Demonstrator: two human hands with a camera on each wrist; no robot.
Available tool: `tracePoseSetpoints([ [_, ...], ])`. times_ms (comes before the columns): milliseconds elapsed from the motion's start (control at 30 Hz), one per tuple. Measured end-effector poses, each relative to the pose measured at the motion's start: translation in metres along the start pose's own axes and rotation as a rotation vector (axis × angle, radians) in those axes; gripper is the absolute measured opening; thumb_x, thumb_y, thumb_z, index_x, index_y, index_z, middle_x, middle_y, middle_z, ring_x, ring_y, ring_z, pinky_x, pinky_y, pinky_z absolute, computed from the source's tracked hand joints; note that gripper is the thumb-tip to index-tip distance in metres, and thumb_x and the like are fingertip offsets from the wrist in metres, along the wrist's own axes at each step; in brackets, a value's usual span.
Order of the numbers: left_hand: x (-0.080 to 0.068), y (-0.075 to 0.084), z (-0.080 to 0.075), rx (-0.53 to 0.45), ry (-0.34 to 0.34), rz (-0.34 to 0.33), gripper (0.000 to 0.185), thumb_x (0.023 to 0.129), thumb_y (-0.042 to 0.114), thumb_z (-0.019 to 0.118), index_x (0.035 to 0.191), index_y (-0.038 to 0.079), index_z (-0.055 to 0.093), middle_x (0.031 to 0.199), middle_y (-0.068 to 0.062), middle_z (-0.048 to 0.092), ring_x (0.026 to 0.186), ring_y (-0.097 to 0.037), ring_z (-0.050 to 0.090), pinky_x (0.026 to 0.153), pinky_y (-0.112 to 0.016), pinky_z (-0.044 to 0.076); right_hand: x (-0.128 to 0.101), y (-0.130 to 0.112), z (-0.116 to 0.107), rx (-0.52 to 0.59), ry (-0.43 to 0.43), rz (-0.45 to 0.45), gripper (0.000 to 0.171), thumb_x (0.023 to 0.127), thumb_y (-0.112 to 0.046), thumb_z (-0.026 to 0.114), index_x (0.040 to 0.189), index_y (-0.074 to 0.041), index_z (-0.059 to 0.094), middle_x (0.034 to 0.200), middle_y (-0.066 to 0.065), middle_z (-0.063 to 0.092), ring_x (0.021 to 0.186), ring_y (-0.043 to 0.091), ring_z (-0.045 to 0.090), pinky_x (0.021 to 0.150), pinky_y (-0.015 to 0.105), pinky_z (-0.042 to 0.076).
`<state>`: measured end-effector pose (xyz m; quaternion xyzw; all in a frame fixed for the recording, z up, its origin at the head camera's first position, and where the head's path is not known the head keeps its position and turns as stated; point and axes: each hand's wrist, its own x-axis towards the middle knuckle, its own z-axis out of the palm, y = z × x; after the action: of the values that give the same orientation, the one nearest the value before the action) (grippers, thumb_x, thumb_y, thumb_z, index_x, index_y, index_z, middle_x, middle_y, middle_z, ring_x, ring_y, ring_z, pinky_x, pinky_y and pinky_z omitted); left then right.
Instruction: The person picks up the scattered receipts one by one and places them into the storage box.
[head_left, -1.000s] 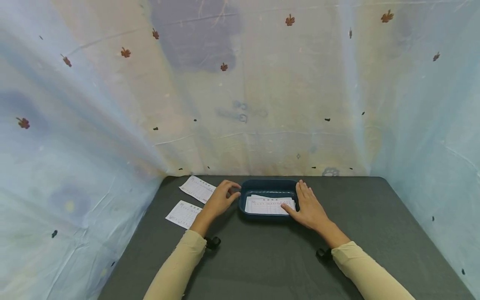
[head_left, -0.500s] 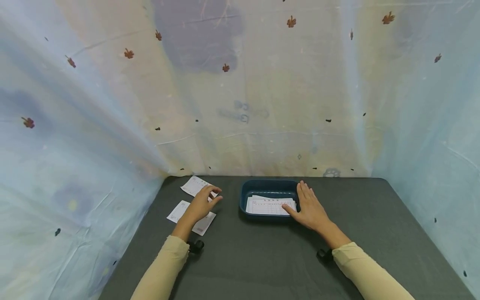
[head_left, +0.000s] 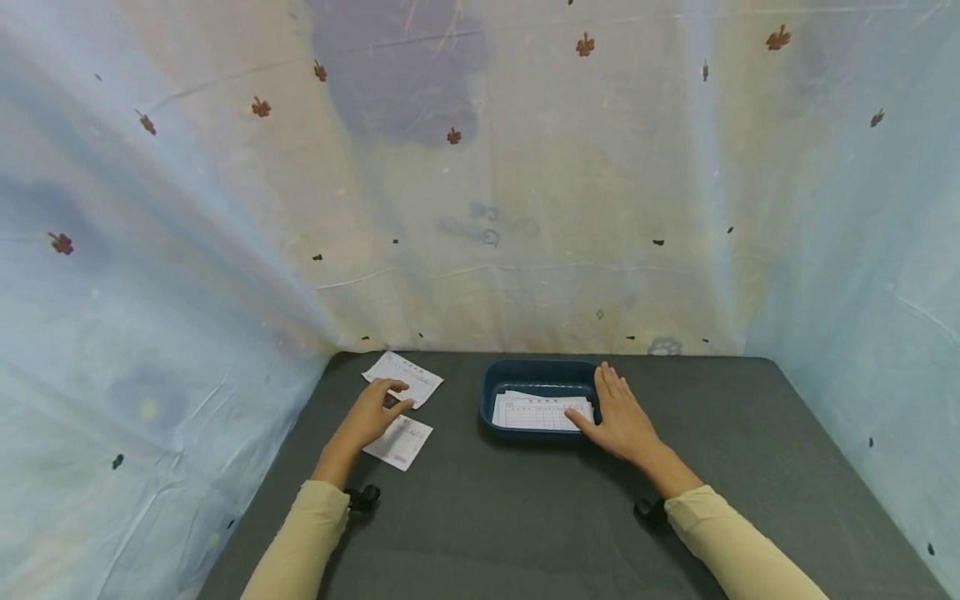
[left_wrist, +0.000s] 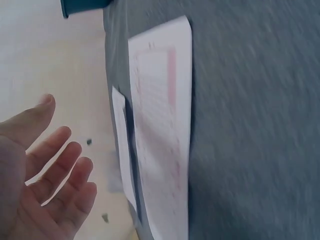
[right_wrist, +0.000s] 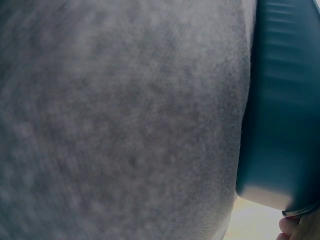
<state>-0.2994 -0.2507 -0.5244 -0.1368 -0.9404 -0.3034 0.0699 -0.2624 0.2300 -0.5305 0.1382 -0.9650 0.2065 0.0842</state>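
At the tray's (head_left: 536, 373) three o'clock rim, the right hand (head_left: 619, 419) is resting flat, fingers straight, thumb touching the slips (head_left: 542, 412) inside; the left hand (head_left: 367, 416) (fingers loosely spread) is hovering over the nearer paper (head_left: 402, 441) at nine o'clock.

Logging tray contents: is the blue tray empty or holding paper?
Holding paper: printed slips lie flat inside the blue tray.

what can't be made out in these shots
- Print on the slips in the tray: head view, too small to read.
- Near slip: head view, partly covered by the left hand; whether the hand touches it is unclear.
- Slip print, left wrist view: blurred.
- Right hand: right wrist view shows only a fingertip at the corner; tray wall fills the rest.
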Motion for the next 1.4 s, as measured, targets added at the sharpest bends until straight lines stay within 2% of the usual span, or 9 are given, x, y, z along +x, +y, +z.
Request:
tracePoseSetpoints([
  [133, -0.005, -0.008, -0.006, 0.007, -0.014, -0.022, 0.042, 0.102, 0.025, 0.078, 0.136, 0.002, 0.068, 0.132, -0.021, 0.064, 0.113, -0.038, 0.065, 0.096, -0.057, 0.054, 0.0, 0.001, 0.0, 0.007, 0.004, -0.002, 0.112, 0.101, -0.068, 0.06, 0.166, 0.013, 0.018, 0.176, 0.029, 0.01, 0.164, 0.046, 0.012, 0.132, 0.061, 0.012],
  [333, -0.012, -0.021, -0.011, 0.078, -0.034, -0.082, 0.048, 0.101, 0.032, 0.078, 0.137, 0.002, 0.068, 0.133, -0.023, 0.061, 0.116, -0.04, 0.061, 0.097, -0.06, 0.052, -0.001, 0.001, 0.0, 0.01, 0.022, -0.018, 0.111, 0.101, -0.067, 0.061, 0.165, 0.014, 0.021, 0.175, 0.031, 0.013, 0.161, 0.05, 0.017, 0.13, 0.064, 0.016],
  [533, -0.016, -0.033, -0.016, 0.136, -0.023, -0.111, 0.049, 0.098, 0.028, 0.082, 0.136, 0.001, 0.068, 0.134, -0.027, 0.06, 0.12, -0.047, 0.059, 0.1, -0.064, 0.049, -0.001, -0.003, -0.003, 0.001, 0.01, -0.003, 0.109, 0.102, -0.065, 0.061, 0.165, 0.013, 0.019, 0.176, 0.03, 0.011, 0.163, 0.047, 0.014, 0.132, 0.062, 0.013],
  [767, -0.019, -0.035, -0.023, 0.209, -0.044, -0.176, 0.06, 0.096, 0.034, 0.084, 0.139, -0.003, 0.064, 0.141, -0.033, 0.057, 0.129, -0.055, 0.052, 0.106, -0.07, 0.045, 0.0, -0.004, -0.004, -0.014, 0.002, 0.001, 0.108, 0.103, -0.065, 0.059, 0.166, 0.013, 0.018, 0.176, 0.03, 0.012, 0.163, 0.046, 0.014, 0.132, 0.061, 0.013],
  [1033, -0.021, -0.039, -0.023, 0.23, -0.069, -0.261, 0.067, 0.093, 0.034, 0.087, 0.14, -0.006, 0.062, 0.139, -0.034, 0.057, 0.128, -0.054, 0.054, 0.106, -0.067, 0.046, -0.001, -0.001, -0.001, -0.019, 0.006, -0.008, 0.109, 0.102, -0.065, 0.061, 0.165, 0.013, 0.02, 0.175, 0.031, 0.014, 0.163, 0.047, 0.015, 0.131, 0.061, 0.014],
  [1400, -0.021, -0.04, -0.021, 0.274, -0.073, -0.322, 0.071, 0.09, 0.034, 0.089, 0.139, -0.008, 0.06, 0.135, -0.035, 0.058, 0.124, -0.055, 0.055, 0.102, -0.067, 0.047, 0.0, -0.001, -0.001, -0.022, 0.009, -0.007, 0.109, 0.102, -0.064, 0.062, 0.166, 0.013, 0.019, 0.175, 0.03, 0.014, 0.163, 0.046, 0.016, 0.132, 0.06, 0.015],
])
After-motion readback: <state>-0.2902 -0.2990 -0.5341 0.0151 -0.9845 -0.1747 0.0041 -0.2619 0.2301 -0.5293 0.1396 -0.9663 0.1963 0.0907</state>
